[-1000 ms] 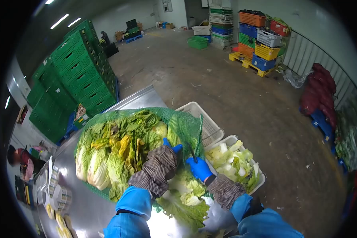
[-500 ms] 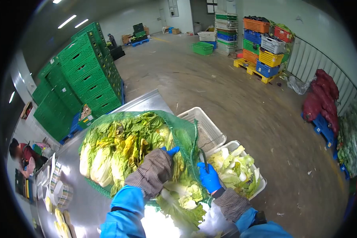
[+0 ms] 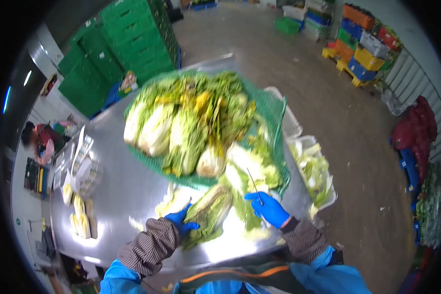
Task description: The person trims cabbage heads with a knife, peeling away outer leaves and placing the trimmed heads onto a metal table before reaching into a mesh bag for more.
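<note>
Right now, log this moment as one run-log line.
left hand: grips cabbage | right hand: holds knife, blade up | surface: steel table | behind: cabbage pile on green net

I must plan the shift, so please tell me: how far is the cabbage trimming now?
Done: cut leaves lie in the white crate. In hand: the left hand holds one napa cabbage on the steel table; the right hand holds a knife. Left: many cabbages lie in the green mesh sack.
</note>
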The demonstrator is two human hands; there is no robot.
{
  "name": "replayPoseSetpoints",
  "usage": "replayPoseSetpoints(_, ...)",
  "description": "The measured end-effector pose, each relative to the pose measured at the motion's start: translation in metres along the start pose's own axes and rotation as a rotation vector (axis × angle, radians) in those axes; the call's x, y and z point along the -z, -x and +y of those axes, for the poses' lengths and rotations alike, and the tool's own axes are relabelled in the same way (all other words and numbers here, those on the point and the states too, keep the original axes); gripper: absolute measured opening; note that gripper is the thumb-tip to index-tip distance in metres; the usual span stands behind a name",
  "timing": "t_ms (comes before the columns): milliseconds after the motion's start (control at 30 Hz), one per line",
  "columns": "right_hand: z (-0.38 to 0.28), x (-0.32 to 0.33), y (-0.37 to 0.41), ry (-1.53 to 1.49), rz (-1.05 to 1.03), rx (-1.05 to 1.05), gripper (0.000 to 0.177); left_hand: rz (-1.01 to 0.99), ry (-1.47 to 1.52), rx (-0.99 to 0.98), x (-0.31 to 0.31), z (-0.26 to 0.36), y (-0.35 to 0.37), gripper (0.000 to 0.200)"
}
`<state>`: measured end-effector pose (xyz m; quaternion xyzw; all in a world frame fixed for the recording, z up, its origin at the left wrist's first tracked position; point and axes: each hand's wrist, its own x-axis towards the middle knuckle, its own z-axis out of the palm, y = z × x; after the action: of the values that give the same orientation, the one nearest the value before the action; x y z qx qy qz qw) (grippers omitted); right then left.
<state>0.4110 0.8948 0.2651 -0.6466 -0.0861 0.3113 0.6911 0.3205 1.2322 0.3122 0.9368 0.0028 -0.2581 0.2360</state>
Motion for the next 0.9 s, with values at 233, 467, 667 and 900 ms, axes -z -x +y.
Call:
replayPoseSetpoints(233,0.08,-0.055,-0.017,0.244,0.027,-0.07,0.03,0.064,0.083,0.19,-0.021,0.014,0.006,0.115)
replayPoseSetpoints(467,0.047,-0.05,-0.021,0.622,0.13,0.135,0.022,0.186,0.2,0.064,-0.042,0.007,-0.026,0.108)
replayPoseSetpoints(667,0.036,-0.067,-0.027,1.027,0.15,0.345,0.009,0.237,0.203,0.036,-0.054,-0.005,-0.03,0.104)
replayPoseSetpoints(900,0.062,-0.073,-0.047,1.216,0.136,0.212,0.007,0.241,0.121,0.033,-0.055,-0.006,-0.03,0.105)
